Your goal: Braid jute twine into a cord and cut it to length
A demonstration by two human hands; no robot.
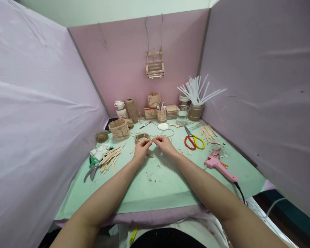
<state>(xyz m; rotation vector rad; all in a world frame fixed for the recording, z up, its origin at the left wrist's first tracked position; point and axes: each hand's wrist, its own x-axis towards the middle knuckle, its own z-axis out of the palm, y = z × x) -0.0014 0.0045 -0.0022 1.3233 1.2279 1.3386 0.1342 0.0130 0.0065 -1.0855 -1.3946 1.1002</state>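
My left hand [142, 148] and my right hand [165, 144] meet over the middle of the table, thumbs and fingertips pinched together. Between them they hold a thin piece of twine, mostly covered by the fingers. Just behind my left hand lies a ring-shaped coil of brown twine [141, 137], partly hidden by it. A short brown bit of twine [150, 155] shows below the fingers. Loose strands run across the cloth toward a white round lid [163, 126] behind my right hand.
On the left are wooden sticks [111, 158], pruning shears [92, 172] and an oval basket [119, 130]. Scissors [194, 140] and a pink glue gun [220, 168] with a cord lie right. A water cup [182, 115] and white glue sticks [196, 90] stand behind.
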